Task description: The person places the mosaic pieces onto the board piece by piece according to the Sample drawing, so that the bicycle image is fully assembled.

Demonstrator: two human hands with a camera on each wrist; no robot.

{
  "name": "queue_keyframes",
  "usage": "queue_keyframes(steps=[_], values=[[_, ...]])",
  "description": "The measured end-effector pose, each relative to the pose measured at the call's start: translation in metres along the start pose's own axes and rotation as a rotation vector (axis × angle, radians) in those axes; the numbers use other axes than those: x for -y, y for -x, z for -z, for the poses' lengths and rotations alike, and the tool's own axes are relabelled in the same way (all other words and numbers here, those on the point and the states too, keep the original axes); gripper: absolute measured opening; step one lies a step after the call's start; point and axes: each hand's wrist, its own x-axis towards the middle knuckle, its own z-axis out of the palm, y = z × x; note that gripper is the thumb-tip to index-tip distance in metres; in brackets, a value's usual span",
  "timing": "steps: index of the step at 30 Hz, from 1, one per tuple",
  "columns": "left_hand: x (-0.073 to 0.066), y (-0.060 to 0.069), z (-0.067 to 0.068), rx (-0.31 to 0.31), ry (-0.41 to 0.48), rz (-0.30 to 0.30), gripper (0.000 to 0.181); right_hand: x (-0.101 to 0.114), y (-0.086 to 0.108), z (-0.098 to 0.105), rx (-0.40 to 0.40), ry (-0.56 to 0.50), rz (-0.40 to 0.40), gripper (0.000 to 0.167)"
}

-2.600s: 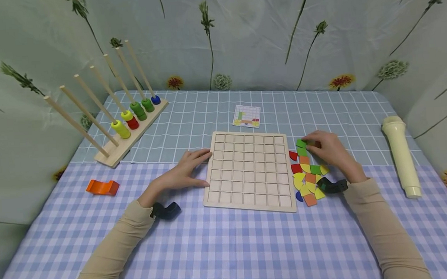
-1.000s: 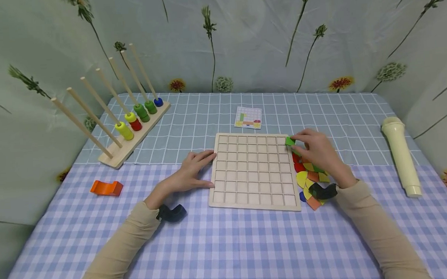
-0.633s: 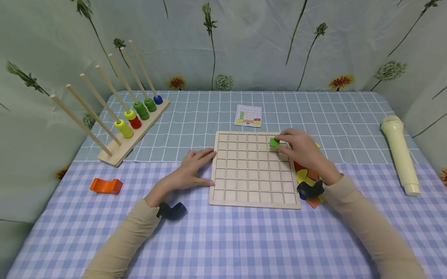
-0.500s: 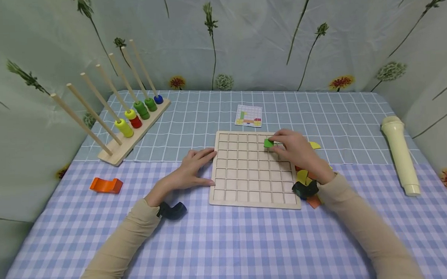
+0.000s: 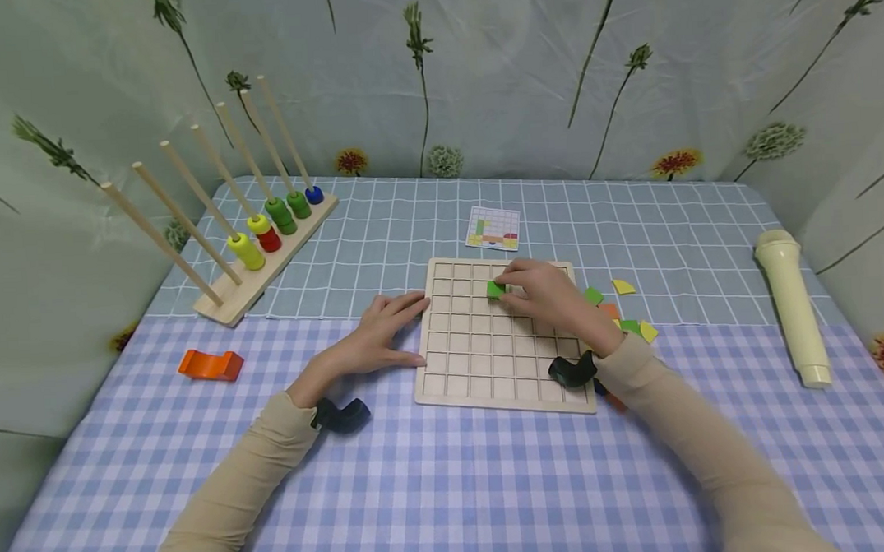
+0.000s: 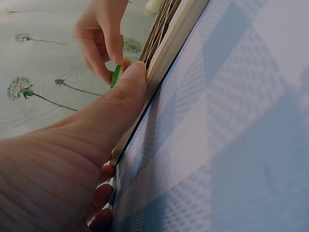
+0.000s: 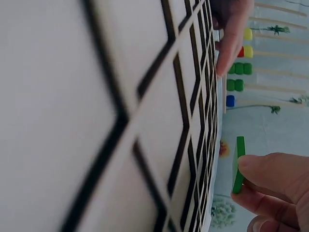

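In the head view, a square wooden grid board (image 5: 469, 388) lies flat on the table. My left hand (image 5: 374, 338) rests against its left edge, thumb and fingers spread along it; the left wrist view shows the thumb (image 6: 130, 79) touching the rim. Over the upper middle of the grid, my right hand (image 5: 550, 296) pinches a thin green square tile (image 5: 494, 290) between thumb and fingers. Seen from the right wrist, that green tile (image 7: 239, 165) is held on edge, apart from the board. Right of the board lie loose tiles, including a yellow quarter-round (image 5: 623, 287); my forearm hides part of them.
A printed pattern card (image 5: 493, 228) lies beyond the board. At the left stand a pegged bead rack (image 5: 239, 295) with coloured beads and an orange curved block (image 5: 211, 366). A cream microphone-shaped object (image 5: 794, 310) lies far right.
My right hand has taken a green tile from the loose pieces and carried it left over the board, past the right columns. My left hand has stayed at the board's left edge.
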Motion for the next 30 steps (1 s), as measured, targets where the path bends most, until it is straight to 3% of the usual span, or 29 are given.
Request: queue_keyframes(steps=[13, 25, 30], values=[[0.002, -0.001, -0.001, -0.008, -0.01, -0.004, 0.091, 0.014, -0.012, -0.008, 0.047, -0.068, 0.033, 0.027], [0.003, -0.002, -0.001, 0.002, -0.015, 0.01, 0.09, 0.024, -0.025, -0.018, 0.136, -0.055, 0.018, 0.025], [0.003, -0.001, -0.001, 0.01, -0.009, 0.018, 0.09, 0.026, -0.028, -0.02, 0.137, -0.049, 0.033, 0.026]])
